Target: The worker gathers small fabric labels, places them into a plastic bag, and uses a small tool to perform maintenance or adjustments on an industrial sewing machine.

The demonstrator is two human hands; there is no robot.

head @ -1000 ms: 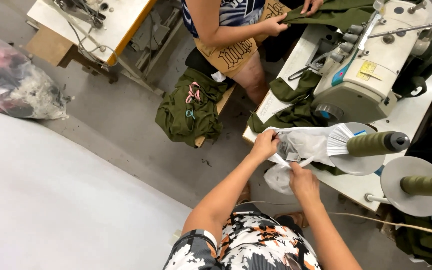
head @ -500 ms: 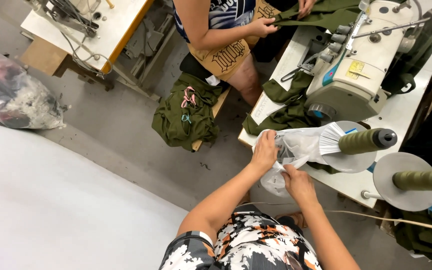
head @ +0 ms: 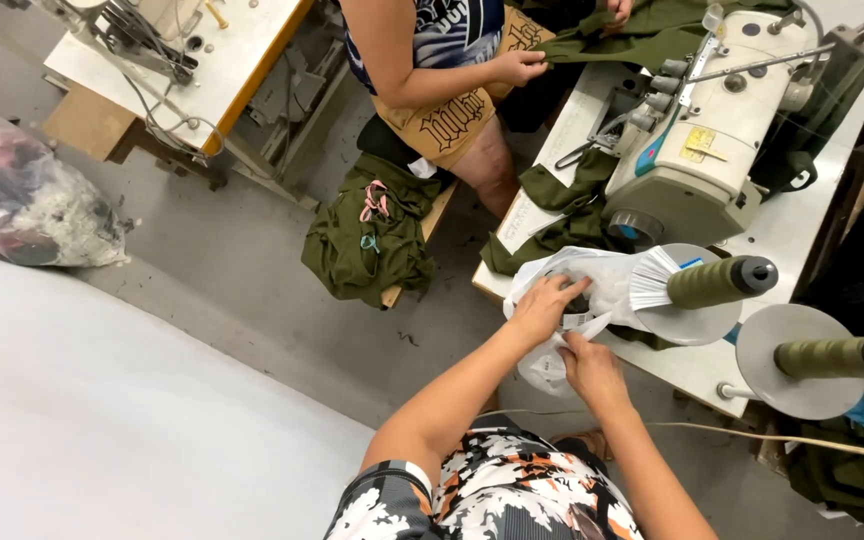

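Observation:
A white plastic bag lies at the near edge of the sewing table, with something dark inside its mouth. My left hand grips the upper edge of the bag's opening. My right hand pinches the lower part of the bag, which hangs over the table edge. Both hands hold the bag close together.
Two olive thread cones on grey discs stand right of the bag. A white sewing machine sits behind, with olive fabric beside it. A seated co-worker's hand holds olive cloth. An olive garment pile rests on a stool.
My left hand has shifted from the bag's left edge onto its opening. My right hand stays on the lower part of the bag.

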